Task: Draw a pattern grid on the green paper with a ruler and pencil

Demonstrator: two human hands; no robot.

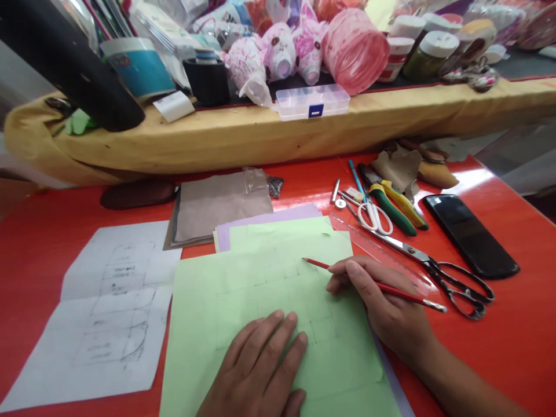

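The fingers of the right hand [382,298] are closed in a pinch around one pencil [403,294], and its point is directed to the upper middle of the green sheet [195,315]. Whether the point touches, I cannot tell. The grip is not far from the point, which probably gives finer control. The left hand [260,365] lies flat on the same sheet, its fingers extended and a little apart, grasping nothing; I think it presses the sheet so that it does not slide. Faint pencil lines are on this sheet, which lies in front of the person on the red counter [490,347].

To the left is one white sheet [52,370] with a drawing, perhaps put there so that it can be looked at easily. To the right there are two scissors, one large [434,269] and one small [375,219], one ruler [408,266], one pliers [393,208] and one phone [471,236], probably kept within reach. Farther away, three pink-and-white figures [278,53] stand behind one clear box [313,102].
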